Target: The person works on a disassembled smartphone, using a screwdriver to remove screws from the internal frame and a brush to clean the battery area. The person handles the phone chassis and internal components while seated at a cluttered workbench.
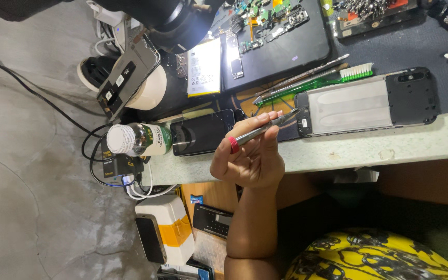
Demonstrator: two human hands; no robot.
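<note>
Fingers of one hand [252,158], which side cannot be told, pinch a red-capped precision screwdriver [259,131], its tip at the left end of the opened phone frame [366,102] on the desk [390,142]. Steadying the tip squarely would suit; a green brush [338,77] lies just beyond.

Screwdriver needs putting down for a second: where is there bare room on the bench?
Bare room: the pale bench edge below the open phone frame, right of the hand. Crowded: the mat above, with tweezers and brush, battery, circuit boards, and left by the bottle.
</note>
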